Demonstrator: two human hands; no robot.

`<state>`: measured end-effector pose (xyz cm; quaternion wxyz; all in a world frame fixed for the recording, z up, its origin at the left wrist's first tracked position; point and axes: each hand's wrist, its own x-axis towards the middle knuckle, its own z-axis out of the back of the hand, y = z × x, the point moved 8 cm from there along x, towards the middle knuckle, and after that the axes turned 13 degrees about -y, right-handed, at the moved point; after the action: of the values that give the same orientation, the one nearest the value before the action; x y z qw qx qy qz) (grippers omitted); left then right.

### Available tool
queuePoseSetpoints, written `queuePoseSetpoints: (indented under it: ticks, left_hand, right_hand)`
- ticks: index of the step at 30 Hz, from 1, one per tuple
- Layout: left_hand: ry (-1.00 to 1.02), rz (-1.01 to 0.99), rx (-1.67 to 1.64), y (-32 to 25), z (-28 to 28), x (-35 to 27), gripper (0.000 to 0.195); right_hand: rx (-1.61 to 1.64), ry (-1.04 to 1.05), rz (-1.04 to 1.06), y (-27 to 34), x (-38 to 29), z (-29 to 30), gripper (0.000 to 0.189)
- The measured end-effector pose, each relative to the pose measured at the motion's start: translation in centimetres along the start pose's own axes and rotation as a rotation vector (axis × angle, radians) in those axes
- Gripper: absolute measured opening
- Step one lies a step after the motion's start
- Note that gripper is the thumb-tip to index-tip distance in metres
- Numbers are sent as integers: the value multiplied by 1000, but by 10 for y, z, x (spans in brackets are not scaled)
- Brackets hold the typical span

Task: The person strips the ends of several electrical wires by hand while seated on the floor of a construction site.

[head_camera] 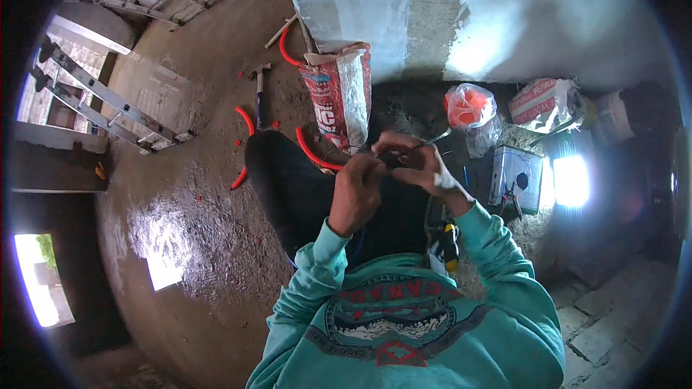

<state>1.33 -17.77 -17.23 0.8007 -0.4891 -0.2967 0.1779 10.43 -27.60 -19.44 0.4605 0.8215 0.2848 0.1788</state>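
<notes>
My left hand (357, 189) is above my lap with its fingers pinched on a thin dark wire (354, 147). Close beside it, my right hand (419, 165) has its fingers curled around thin wires, and one light strand sticks out past the fingertips. The hands nearly touch; the exact spot between the fingers is too small to make out. Just beyond them stands a red and white sack (338, 94). An orange-red flexible conduit piece (311, 151) curves beside my knee and passes behind the left hand.
A claw hammer (260, 92) and more conduit lie left. At right are orange items in a clear plastic bag (469, 111), a box (516, 173) with red-handled pliers (510, 202), and a bright lamp (571, 180). Aluminium ladders (113, 105) stand far left; a wall (432, 21) rises ahead.
</notes>
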Motion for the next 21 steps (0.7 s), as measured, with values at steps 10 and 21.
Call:
queuePoseSetpoints:
  ticks: [10, 21]
  left_hand:
    - [65, -383, 218, -9, -9, 0, 29]
    - [-62, 158, -407, 48, 3, -4, 11]
  right_hand:
    - [-84, -156, -432, -34, -14, 4, 48]
    - [-533, 358, 367, -12, 19, -32, 45]
